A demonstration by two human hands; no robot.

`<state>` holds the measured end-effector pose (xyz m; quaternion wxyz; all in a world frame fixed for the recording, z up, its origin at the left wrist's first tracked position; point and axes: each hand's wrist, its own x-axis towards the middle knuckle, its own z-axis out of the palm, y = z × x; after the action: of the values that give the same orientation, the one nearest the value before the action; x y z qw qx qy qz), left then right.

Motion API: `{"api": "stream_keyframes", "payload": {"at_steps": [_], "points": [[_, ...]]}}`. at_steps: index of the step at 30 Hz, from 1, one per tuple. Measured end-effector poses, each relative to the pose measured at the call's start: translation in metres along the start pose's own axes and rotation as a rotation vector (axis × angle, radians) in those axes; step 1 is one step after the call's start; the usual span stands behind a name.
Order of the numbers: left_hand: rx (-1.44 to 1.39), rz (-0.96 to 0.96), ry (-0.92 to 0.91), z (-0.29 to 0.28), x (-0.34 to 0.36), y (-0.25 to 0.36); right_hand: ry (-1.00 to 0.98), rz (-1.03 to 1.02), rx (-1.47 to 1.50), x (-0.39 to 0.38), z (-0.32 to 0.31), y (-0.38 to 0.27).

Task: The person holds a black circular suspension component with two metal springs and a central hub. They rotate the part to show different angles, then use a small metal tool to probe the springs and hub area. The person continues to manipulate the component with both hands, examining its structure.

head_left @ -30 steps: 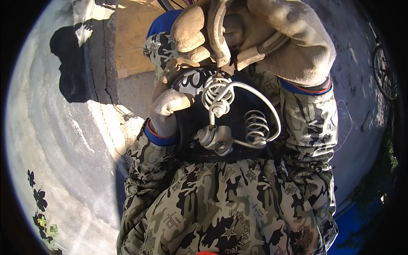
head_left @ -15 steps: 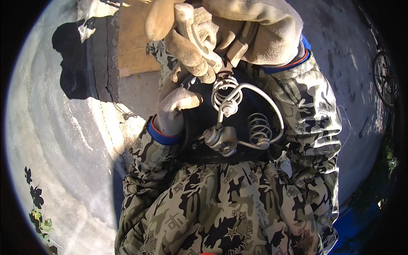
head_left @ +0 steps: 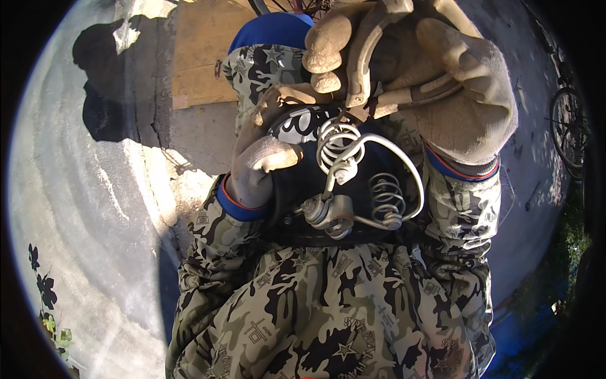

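I judge saddle (head_left: 372,158) stiff, mod. wt, best held by rim; L hand (head_left: 255,163) fingers clasp its L edge, R hand (head_left: 470,98) fingers round pliers (head_left: 360,72) at its far end.

Matt, fuzzy-looking cloth gloves cover your left hand (head_left: 259,155) and right hand (head_left: 467,91), and the plier-like tool (head_left: 362,69) you grip is dull, worn-looking metal. The coil springs (head_left: 386,196) are smooth metal with a soft sheen; your camouflage clothes (head_left: 303,303) are matt printed cloth, the ground (head_left: 95,252) rough, concrete-like.
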<state>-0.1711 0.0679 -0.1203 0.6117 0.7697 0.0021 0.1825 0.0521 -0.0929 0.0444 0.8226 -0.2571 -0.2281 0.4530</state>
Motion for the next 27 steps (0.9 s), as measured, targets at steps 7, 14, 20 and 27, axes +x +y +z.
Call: {"api": "stream_keyframes", "payload": {"at_steps": [7, 14, 20, 27], "points": [[0.055, 0.064, -0.006, -0.001, 0.005, 0.009, 0.120, -0.151, -0.157, -0.028, -0.002, 0.003], [0.054, 0.105, 0.000, 0.003, 0.013, 0.015, 0.181, -0.230, -0.280, -0.048, -0.001, 0.014], [0.054, 0.136, -0.007, 0.007, 0.024, 0.019, -0.208, -0.074, 0.006, 0.001, -0.027, 0.015], [0.077, 0.162, -0.012, 0.006, 0.044, 0.025, -0.290, 0.415, 0.286, 0.070, -0.039, 0.045]]}}
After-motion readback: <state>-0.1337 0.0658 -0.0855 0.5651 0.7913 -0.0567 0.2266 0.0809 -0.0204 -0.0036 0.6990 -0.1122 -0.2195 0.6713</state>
